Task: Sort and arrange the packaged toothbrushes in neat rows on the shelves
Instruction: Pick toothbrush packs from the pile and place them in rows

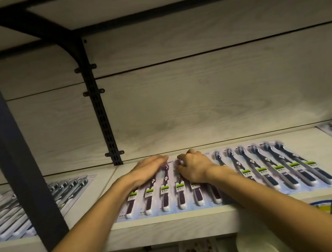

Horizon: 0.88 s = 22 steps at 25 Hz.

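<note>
Both forearms reach over the shelf (177, 227) edge to the purple-handled toothbrush packs (162, 190), which lie side by side at its middle. My left hand (149, 168) lies flat on their head ends, fingers straight; my right hand (194, 168) rests beside it with fingers curled onto a pack, though whether they pinch it I cannot tell. I should press lightly and nudge the tops level with the blue-handled row (277, 164).

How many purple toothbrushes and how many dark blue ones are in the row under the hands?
Purple toothbrushes: 6
Dark blue toothbrushes: 6
Total: 12
</note>
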### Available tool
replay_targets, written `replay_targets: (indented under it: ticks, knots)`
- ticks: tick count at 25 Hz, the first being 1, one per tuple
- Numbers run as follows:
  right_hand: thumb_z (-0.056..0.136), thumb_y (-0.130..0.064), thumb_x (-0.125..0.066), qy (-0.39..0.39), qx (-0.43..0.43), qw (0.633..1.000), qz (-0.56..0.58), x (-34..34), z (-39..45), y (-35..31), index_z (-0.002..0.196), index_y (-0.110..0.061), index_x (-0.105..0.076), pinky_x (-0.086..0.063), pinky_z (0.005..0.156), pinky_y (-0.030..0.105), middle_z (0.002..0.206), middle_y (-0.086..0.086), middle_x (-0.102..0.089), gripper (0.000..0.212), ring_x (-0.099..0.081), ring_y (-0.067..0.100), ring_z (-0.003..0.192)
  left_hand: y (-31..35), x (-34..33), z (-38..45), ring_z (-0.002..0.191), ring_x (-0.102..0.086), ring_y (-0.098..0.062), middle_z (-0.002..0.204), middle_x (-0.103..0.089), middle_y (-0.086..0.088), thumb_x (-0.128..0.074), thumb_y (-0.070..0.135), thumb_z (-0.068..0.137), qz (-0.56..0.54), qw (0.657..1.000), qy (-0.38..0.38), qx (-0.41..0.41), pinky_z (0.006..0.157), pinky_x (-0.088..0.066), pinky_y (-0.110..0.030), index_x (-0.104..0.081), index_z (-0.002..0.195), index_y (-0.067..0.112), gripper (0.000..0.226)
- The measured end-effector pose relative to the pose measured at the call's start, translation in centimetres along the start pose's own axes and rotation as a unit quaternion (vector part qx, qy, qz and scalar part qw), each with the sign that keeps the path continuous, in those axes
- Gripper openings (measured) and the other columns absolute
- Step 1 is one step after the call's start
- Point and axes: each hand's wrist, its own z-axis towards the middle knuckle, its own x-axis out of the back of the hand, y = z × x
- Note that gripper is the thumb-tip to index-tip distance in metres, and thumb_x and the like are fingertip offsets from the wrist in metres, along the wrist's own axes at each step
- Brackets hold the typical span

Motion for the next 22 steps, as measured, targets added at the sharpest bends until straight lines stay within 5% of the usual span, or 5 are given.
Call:
replay_targets:
  ticks: [3,10,14,17,22]
  knots:
    - [0.102,-0.036,-0.038,-0.006,-0.015,0.999,0.039,-0.2,0.0,-0.6,0.133,-0.011,-0.054,-0.033,0.112,0.048,0.135,0.02,-0.047,0.043,-0.042,0.039,0.129,1.0,-0.5,-0.2,0.117,-0.059,-0.018,0.125,-0.063,0.005,-0.048,0.064,0.094,-0.097,0.995,0.027,0.025,0.109,-0.04,-0.036,-0.063,0.124,0.031,0.048]
    - [0.1,-0.037,-0.042,0.031,-0.006,0.996,0.088,0.2,-0.3,-0.6,0.146,-0.018,-0.046,-0.023,0.118,0.056,0.151,0.011,-0.042,0.05,-0.033,0.031,0.142,0.6,0.2,-1.5,0.113,-0.062,-0.015,0.122,-0.068,0.005,-0.049,0.06,0.094,-0.126,0.989,0.079,0.009,0.108,-0.042,-0.033,-0.066,0.111,0.032,0.037]
    - [0.096,-0.048,-0.034,0.011,0.015,1.0,0.013,0.2,-1.6,-0.2,0.143,-0.024,-0.048,-0.029,0.114,0.054,0.15,0.009,-0.041,0.055,-0.031,0.033,0.14,-0.8,0.3,-3.7,0.134,-0.05,-0.019,0.141,-0.059,0.007,-0.041,0.055,0.099,0.011,0.998,0.054,-0.042,0.117,-0.033,-0.037,-0.06,0.135,0.031,0.046]
    - [0.08,-0.06,-0.01,-0.026,0.013,1.0,-0.006,-1.1,-2.0,-0.3,0.149,-0.024,-0.037,-0.025,0.115,0.057,0.156,0.011,-0.032,0.082,-0.024,0.037,0.143,-1.5,-0.6,-4.2,0.154,-0.011,-0.019,0.166,-0.023,0.008,-0.027,0.051,0.105,0.162,0.986,-0.001,-0.04,0.126,-0.01,-0.038,-0.027,0.158,0.028,0.057]
    - [0.079,-0.063,0.0,-0.051,0.0,0.998,-0.04,-1.7,-2.2,-0.6,0.157,-0.023,-0.019,-0.014,0.12,0.057,0.166,0.012,-0.012,0.09,-0.005,0.037,0.152,-1.4,-0.7,-4.5,0.155,0.0,-0.015,0.168,-0.011,0.01,-0.017,0.058,0.104,0.193,0.981,-0.012,-0.032,0.126,-0.007,-0.042,-0.014,0.16,0.03,0.063]
